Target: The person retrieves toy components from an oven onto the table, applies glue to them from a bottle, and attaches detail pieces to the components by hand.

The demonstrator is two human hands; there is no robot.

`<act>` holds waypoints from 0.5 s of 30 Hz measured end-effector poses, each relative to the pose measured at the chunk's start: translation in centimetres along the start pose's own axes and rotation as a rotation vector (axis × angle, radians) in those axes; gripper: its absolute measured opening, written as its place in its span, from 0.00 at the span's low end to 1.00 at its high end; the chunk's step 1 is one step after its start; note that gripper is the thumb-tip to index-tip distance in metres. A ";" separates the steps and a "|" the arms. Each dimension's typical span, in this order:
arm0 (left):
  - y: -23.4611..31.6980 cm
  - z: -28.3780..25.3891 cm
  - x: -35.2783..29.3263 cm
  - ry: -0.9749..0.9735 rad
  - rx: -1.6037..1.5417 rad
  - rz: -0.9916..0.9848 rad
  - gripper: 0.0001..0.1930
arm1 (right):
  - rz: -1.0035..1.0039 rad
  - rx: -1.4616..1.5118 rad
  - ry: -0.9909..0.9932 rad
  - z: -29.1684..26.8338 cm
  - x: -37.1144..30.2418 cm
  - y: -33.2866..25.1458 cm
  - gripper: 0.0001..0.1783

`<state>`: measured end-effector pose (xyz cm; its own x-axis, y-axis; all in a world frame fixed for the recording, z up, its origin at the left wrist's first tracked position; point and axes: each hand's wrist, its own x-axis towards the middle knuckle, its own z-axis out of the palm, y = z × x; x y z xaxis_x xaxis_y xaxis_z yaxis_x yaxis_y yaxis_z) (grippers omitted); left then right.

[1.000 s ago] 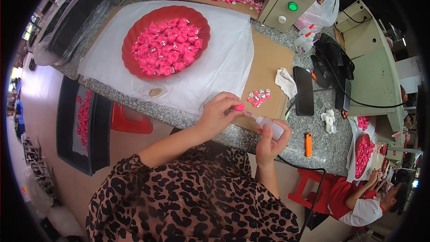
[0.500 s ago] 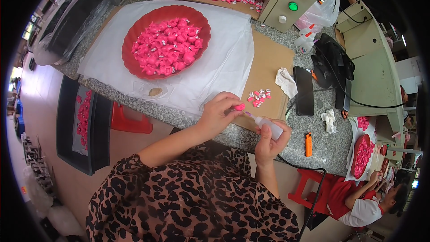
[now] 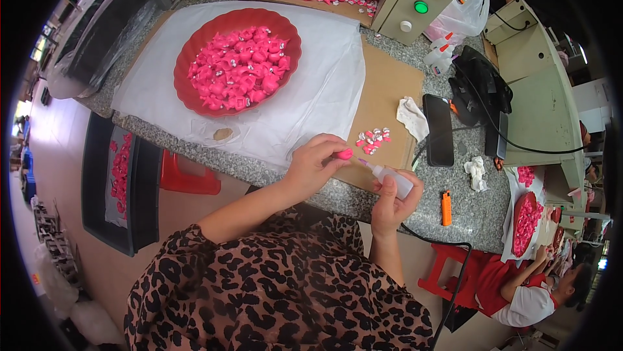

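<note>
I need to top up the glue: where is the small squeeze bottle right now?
In the head view, the squeeze bottle is in the right hand, its nozzle aimed at the pink piece pinched by the left hand.

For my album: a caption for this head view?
Left hand holds a small pink piece; right hand aims a squeeze bottle.

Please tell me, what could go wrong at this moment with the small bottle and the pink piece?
The right hand aims the small bottle nozzle close to the left hand fingertips pinching the pink piece, so liquid might land on skin. Both are held at the counter edge, so a dropped piece could fall to the floor.
</note>
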<state>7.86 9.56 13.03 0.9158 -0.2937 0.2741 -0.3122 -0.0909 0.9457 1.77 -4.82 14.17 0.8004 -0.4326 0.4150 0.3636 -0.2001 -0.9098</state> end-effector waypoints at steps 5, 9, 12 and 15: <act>0.0 -0.7 0.1 -0.103 -0.056 -0.067 0.12 | 0.199 0.307 0.105 -0.2 0.8 -0.2 0.10; -0.6 -1.8 0.6 -0.296 -0.283 -0.193 0.15 | 0.265 0.404 0.061 -0.8 1.7 -0.3 0.08; 0.2 -2.7 1.4 -0.408 -0.167 -0.109 0.15 | 0.237 0.335 0.001 -0.7 1.9 -0.5 0.09; 0.3 -2.8 1.6 -0.462 -0.087 -0.066 0.15 | 0.197 0.249 -0.027 -0.2 2.1 -0.9 0.09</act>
<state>9.96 11.75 14.24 0.7184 -0.6843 0.1250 -0.2165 -0.0491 0.9751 3.03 -5.72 15.87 0.8781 -0.4176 0.2337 0.3034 0.1080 -0.9467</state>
